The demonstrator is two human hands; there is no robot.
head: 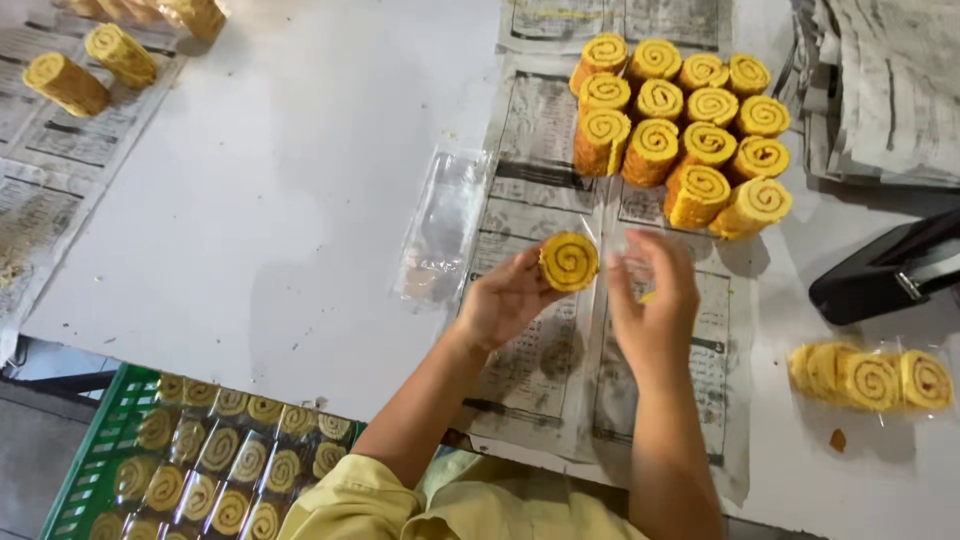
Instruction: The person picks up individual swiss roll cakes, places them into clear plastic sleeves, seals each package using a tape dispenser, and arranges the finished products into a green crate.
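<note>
I see my left hand (505,298) pinching one yellow spiral roll (569,261) at its edge, spiral face up, over the newspaper (530,360). My right hand (655,300) sits just at 3 o'clock of it, fingers loosely curled on a thin clear bag (632,268), grip hard to tell. Stack of rolls (680,135) at 1 o'clock. Pile of clear bags (445,225) at 10 o'clock. Packed rolls (870,378) at 4 o'clock, black stapler (885,272) above them. Green crate (95,460) at 8 o'clock

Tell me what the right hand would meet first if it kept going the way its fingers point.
The right hand points up the table; first likely the clear plastic bag at its fingertips, then the cluster of yellow spiral rolls. Depth is unclear.
</note>
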